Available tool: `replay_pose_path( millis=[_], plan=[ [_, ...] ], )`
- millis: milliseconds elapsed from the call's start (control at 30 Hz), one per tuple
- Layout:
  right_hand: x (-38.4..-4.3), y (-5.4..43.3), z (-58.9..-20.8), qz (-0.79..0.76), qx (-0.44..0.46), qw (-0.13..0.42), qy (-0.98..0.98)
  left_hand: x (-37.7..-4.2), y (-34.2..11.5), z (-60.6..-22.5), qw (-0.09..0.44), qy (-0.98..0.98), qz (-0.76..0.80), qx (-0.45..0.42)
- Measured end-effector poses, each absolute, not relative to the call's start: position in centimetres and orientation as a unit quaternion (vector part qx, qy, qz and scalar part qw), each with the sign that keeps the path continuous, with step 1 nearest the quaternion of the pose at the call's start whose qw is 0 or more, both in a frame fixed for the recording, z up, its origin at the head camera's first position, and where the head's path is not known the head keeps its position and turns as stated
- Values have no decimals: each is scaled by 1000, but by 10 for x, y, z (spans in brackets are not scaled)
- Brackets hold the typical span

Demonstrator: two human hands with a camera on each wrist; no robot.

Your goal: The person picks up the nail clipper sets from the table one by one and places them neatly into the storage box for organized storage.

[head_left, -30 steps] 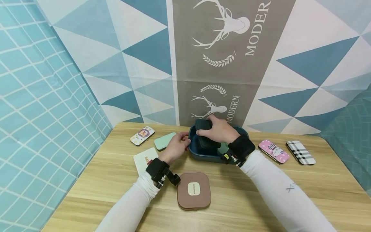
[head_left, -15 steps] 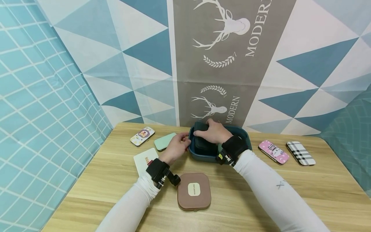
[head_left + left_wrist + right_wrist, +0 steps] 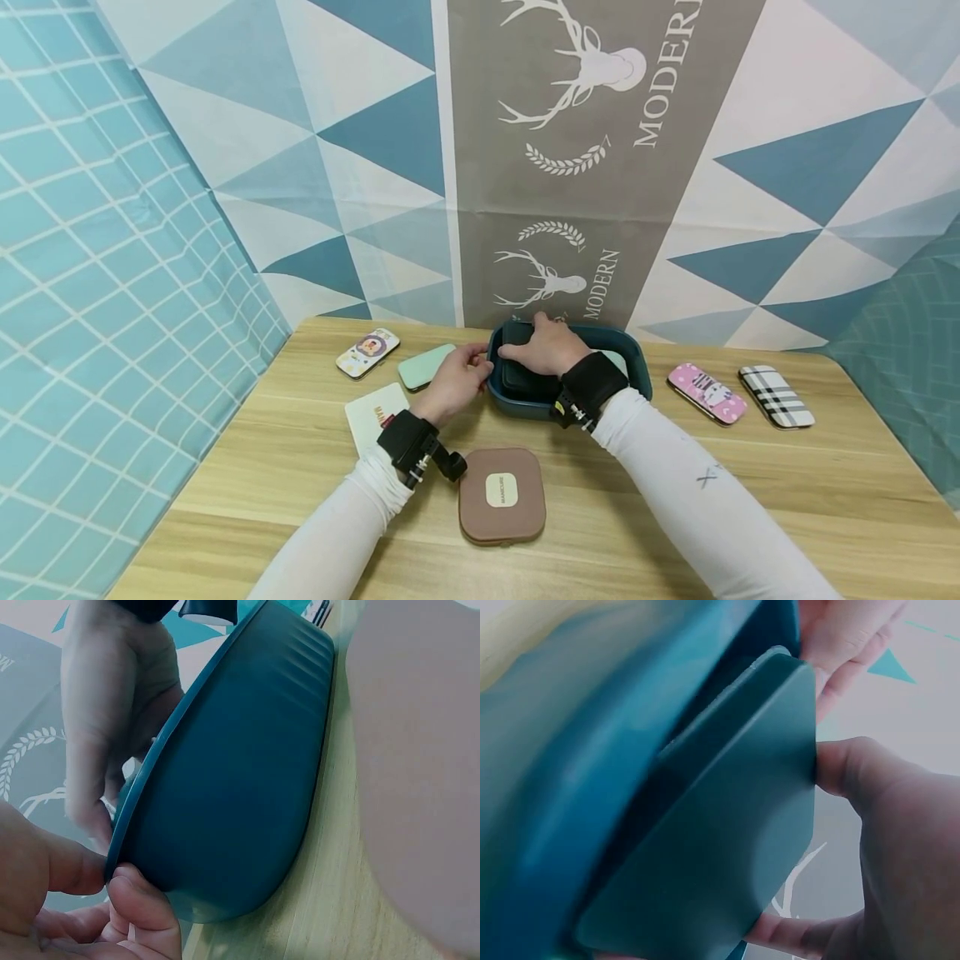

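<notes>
A dark blue oval plastic basin point(image 3: 536, 410) stands at the back of the table. My left hand point(image 3: 456, 385) pinches its left rim between thumb and fingers, which the left wrist view shows close up on the basin wall point(image 3: 225, 765). Inside the basin's left part, my right hand point(image 3: 553, 348) grips a dark green, flat case with rounded corners point(image 3: 525, 382). In the right wrist view thumb and fingers hold opposite edges of this case point(image 3: 720, 825). A pale mint case point(image 3: 617, 360) lies in the basin's right part, partly hidden behind the right wrist.
A brown square case labelled MANICURE point(image 3: 502, 521) lies in front. At left are a cream case point(image 3: 367, 417), a mint case point(image 3: 423, 367) and a white patterned case point(image 3: 367, 352). A pink case point(image 3: 707, 393) and a plaid case point(image 3: 776, 397) lie right of the basin.
My right hand has lowered the dark green case into the basin's left part and shifted slightly left, uncovering the mint case at right. My left hand has stayed on the rim.
</notes>
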State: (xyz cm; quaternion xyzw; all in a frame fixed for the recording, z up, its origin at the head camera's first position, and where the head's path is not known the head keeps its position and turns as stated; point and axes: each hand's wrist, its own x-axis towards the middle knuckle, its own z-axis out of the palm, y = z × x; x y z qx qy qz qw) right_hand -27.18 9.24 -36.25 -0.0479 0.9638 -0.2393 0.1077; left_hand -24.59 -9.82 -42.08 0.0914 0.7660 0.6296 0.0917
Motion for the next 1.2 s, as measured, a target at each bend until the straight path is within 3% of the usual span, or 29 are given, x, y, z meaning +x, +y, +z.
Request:
replay_pose_path(
  millis=[1200],
  plan=[
    [-263,64,-380,-109,-37,76,990,-244,-97,-419,80,771,626,87]
  ],
)
